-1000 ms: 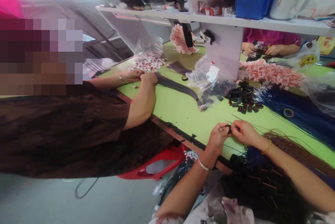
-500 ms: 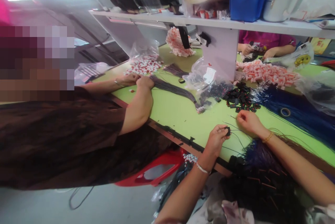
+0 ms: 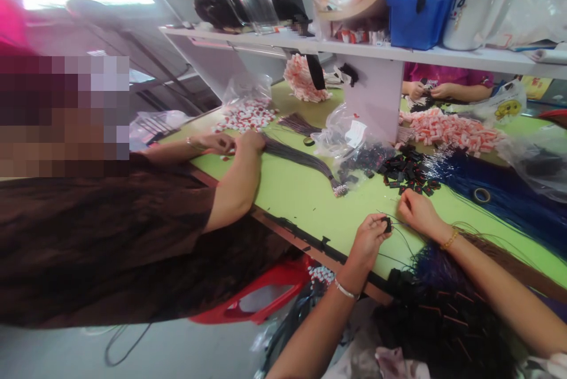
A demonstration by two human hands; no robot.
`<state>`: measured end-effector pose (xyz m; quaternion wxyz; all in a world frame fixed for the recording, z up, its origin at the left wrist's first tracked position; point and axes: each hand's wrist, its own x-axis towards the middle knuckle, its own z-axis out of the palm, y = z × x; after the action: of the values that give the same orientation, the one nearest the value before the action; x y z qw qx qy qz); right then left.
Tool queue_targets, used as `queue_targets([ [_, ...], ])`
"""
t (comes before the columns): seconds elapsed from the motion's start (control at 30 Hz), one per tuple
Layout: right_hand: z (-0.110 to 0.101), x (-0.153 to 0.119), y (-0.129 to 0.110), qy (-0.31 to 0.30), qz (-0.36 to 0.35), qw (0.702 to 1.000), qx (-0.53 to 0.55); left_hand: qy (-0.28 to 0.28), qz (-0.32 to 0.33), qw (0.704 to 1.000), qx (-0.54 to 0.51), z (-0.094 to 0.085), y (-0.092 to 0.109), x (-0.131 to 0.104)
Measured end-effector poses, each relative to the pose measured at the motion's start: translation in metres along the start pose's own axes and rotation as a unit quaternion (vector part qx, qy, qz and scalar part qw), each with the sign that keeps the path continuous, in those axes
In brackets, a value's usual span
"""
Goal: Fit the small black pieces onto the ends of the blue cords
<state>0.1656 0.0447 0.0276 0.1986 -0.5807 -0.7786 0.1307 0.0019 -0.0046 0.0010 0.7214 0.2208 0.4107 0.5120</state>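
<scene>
My left hand (image 3: 370,239) pinches a small black plastic connector housing (image 3: 387,225) above the green table's front edge. Thin dark wires (image 3: 402,235) run from beside that housing toward the right. Close by, my right hand (image 3: 419,212) has its fingers pressed together on a thin wire, whose tip shows faintly left of the fingertips. The two hands are apart. Just beyond my right hand lies a heap of black connector housings (image 3: 410,169). Below my right wrist, a mass of finished-looking black pieces with wires (image 3: 447,314) lies over the table edge and lap.
Blue wires (image 3: 500,190) with a tape roll (image 3: 481,195) lie at right, brown wires (image 3: 509,255) nearer. A co-worker's hand (image 3: 250,141) is at left by grey wires (image 3: 301,157). A shelf (image 3: 283,42) overhangs the back. A red stool (image 3: 261,290) stands below.
My right hand has shifted slightly, and its wire tip shows less clearly. My left hand still holds the connector housing. At left, the co-worker's far hand has moved a little; the whole view has shifted slightly.
</scene>
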Motion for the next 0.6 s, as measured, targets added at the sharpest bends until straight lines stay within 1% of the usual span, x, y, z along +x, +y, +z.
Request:
queue_targets([
  [0.1,0.0,-0.001,-0.003,0.008,-0.032,0.997,0.066,-0.008,0.002,1.0,-0.009,0.001,-0.001,0.001],
  [0.17,0.0,-0.001,-0.003,0.02,-0.038,0.997,0.061,-0.009,0.001,1.0,-0.009,0.002,-0.002,0.002],
  [0.27,0.0,0.001,0.003,0.058,-0.011,0.998,0.038,-0.01,0.001,1.0,-0.005,0.002,-0.002,0.002],
  [0.33,0.002,0.004,0.009,0.073,0.016,0.994,0.084,-0.01,0.001,1.0,-0.001,0.001,-0.002,0.002],
  [0.4,0.006,0.008,0.016,0.075,0.055,0.978,0.187,-0.009,-0.001,1.0,0.001,0.001,-0.002,0.002],
  [0.47,0.01,0.011,0.021,0.077,0.1,0.95,0.287,-0.008,-0.002,1.0,0.002,0.001,-0.002,0.002],
  [0.53,0.011,0.013,0.022,0.085,0.122,0.929,0.34,-0.009,-0.001,1.0,0.003,0.001,-0.002,0.001],
  [0.6,0.011,0.013,0.02,0.088,0.114,0.922,0.359,-0.008,-0.001,1.0,0.004,0.002,-0.002,0.001],
])
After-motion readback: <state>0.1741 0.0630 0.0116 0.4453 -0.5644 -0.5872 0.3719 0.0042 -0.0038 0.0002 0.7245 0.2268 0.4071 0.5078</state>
